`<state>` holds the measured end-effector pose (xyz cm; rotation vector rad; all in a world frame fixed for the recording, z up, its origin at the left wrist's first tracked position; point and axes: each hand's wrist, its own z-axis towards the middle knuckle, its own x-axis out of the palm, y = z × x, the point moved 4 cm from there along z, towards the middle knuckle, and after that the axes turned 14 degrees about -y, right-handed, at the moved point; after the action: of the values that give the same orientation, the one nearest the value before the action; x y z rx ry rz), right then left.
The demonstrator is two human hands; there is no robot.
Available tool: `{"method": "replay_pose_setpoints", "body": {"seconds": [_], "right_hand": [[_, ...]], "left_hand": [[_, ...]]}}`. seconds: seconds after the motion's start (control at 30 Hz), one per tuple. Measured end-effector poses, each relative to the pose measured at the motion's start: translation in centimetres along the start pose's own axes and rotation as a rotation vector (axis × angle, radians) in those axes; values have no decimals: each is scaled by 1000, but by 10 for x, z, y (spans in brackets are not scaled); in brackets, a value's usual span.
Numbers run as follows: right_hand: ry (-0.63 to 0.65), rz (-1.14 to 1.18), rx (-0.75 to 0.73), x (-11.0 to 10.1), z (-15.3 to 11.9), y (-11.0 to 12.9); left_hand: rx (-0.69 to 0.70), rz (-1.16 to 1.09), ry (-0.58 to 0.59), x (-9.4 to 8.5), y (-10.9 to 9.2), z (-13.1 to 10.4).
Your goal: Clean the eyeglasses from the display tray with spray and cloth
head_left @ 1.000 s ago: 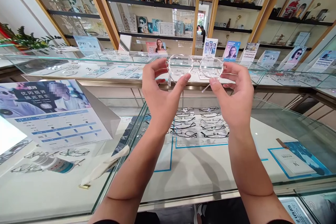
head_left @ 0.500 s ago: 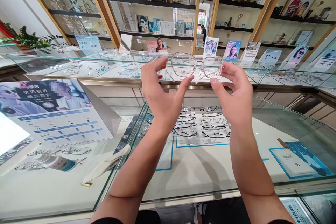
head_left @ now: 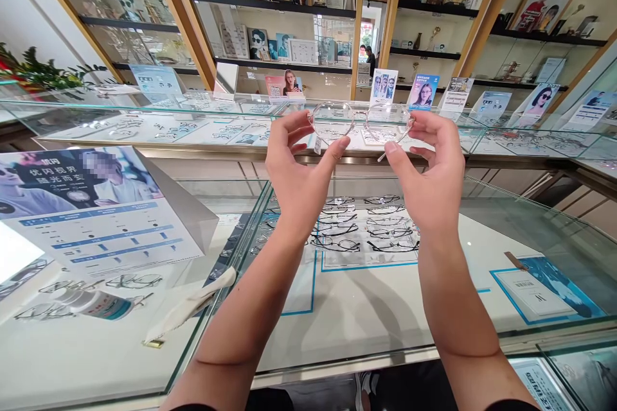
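Note:
Both my hands hold up a pair of thin-rimmed eyeglasses [head_left: 360,115] above the glass display case. My left hand [head_left: 301,170] pinches it at the left hinge, with the thumb below the left lens. At the right hinge, my right hand [head_left: 429,170] grips it, its thumb under the right lens. The lenses are see-through and the temples point mostly away from me; a small pale tag hangs near the left one. Below the hands, several eyeglasses [head_left: 340,229] lie in rows inside the case.
A folded sign [head_left: 110,218] stands on the glass at left, near a white bottle [head_left: 99,304] and a cream cloth [head_left: 193,308]. A brochure [head_left: 537,292] lies at right. Across the aisle runs another glass counter [head_left: 193,149] with upright cards; shelves line the wall behind.
The eyeglasses have levelled and turned slightly, with the right lens now facing me more fully. My left hand has shifted a little to the right. The view has moved slightly.

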<state>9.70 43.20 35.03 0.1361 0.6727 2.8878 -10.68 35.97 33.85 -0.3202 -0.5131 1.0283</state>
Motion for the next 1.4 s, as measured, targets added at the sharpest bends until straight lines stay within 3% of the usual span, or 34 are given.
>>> {"method": "replay_pose_setpoints", "body": {"seconds": [0.3,0.6,0.77,0.93,1.2,1.4], "right_hand": [[66,17,53,1,-2,-8],[97,151,187,-15,-6,9],[65,218,430,-24,-27,-16],[158,296,608,-14,-62,-52],[128,370,709,-3,-117,-75],[182,338,741,-2,-131,-84]], "left_hand": [[129,65,-94,-8,-17,0],[167,69,-99,-19,-26,-7],[133,44,-89,-36,-8,-28],[176,62,-15,-53,18,-61],[240,91,9,-68,40,-105],[222,151,61,-71,53,-120]]}}
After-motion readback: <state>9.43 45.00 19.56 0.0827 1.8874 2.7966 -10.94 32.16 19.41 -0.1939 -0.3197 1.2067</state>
